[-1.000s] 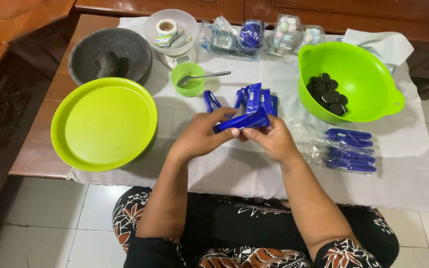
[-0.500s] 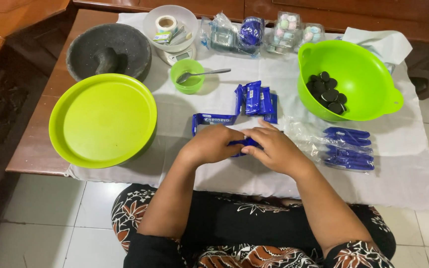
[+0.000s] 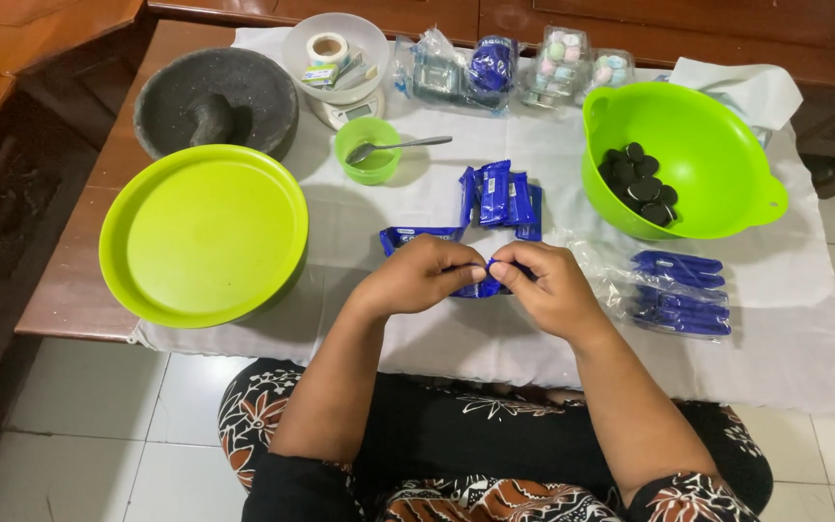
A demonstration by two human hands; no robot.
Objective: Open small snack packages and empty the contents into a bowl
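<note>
Head view: left hand point(image 3: 417, 275) and right hand point(image 3: 548, 285) pinch a blue packet point(image 3: 483, 287), seemingly a biscuit wrapper, near a green bowl point(image 3: 727, 155)

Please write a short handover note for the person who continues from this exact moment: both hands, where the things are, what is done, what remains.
Left hand and right hand: both pinch one blue packet, still closed, over the white cloth.
Nearby: one packet flat, a few more in a row behind the hands, flattened blue wrappers in clear plastic to the right.
Done: dark round biscuits lie in the green bowl.
Left: the held packet and the others still closed.
</note>
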